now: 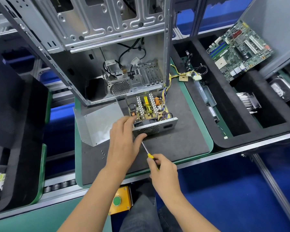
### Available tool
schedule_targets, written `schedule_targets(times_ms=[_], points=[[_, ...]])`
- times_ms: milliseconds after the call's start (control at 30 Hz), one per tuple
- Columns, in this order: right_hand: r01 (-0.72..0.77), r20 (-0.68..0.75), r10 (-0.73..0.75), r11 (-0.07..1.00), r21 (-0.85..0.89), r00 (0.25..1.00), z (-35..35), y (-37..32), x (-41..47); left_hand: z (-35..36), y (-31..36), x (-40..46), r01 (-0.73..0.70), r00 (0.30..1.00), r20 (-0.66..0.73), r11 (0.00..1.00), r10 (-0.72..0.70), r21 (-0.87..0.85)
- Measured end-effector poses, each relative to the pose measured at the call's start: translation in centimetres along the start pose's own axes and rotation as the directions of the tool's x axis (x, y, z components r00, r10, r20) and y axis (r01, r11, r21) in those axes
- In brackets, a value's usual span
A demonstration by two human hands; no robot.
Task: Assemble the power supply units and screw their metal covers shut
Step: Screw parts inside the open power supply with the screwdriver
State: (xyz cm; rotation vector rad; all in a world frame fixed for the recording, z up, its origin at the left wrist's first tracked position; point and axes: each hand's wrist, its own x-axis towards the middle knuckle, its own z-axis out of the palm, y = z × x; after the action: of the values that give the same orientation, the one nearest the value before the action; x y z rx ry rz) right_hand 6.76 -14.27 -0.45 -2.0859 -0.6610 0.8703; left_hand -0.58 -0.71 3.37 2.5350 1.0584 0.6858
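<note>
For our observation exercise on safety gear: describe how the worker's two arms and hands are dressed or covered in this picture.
Both are bare. The left hand and right hand wear no gloves, and no ring, watch or wrist strap shows. Both forearms are uncovered right to the picture's bottom edge, so no sleeves are visible.

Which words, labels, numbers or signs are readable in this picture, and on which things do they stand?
No text can be read.
White cable tags in the case: print too small.
Yellow transformer in the power supply: red marks, blurred.
Motherboard: print too small.
Hard drive label: blurred.
Label in the foam tray: blurred.
Green button: no sign.
</note>
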Motion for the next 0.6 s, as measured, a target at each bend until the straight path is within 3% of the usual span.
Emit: schedule_targets(times_ms=[67, 133, 333, 500, 600], points=[[-0.030, 0.005, 0.030, 0.997, 0.066, 1.000, 0.2, -0.1, -0.1, 0.0, 0.1, 1.6, -0.005, 0.979, 0.203, 1.000, 0.002, 0.015], [-0.054, 0.005, 0.053, 0.994, 0.090, 0.999, 0.4, -0.4, -0.3, 0.2, 0.4, 2.6, 0.002, 0.960, 0.279, 1.000, -0.007, 0.018], [-0.082, -0.075, 0.088, 0.994, 0.078, 0.993, -0.1, -0.1, -0.1, 0.2, 0.7, 3.3, -0.045, 0.968, 0.250, 0.999, 0.039, 0.021], [-0.100, -0.009, 0.102, 0.986, 0.135, 0.995, -1.3, -0.2, 0.4, 0.3, 1.1, 3.4, -0.014, 0.967, 0.256, 0.999, 0.006, 0.030], [-0.030, -0.027, 0.031, 1.000, 0.004, 0.999, -1.8, 0.4, 0.1, -0.1, 1.7, 3.9, -0.003, 0.977, 0.214, 0.999, -0.004, 0.036]])
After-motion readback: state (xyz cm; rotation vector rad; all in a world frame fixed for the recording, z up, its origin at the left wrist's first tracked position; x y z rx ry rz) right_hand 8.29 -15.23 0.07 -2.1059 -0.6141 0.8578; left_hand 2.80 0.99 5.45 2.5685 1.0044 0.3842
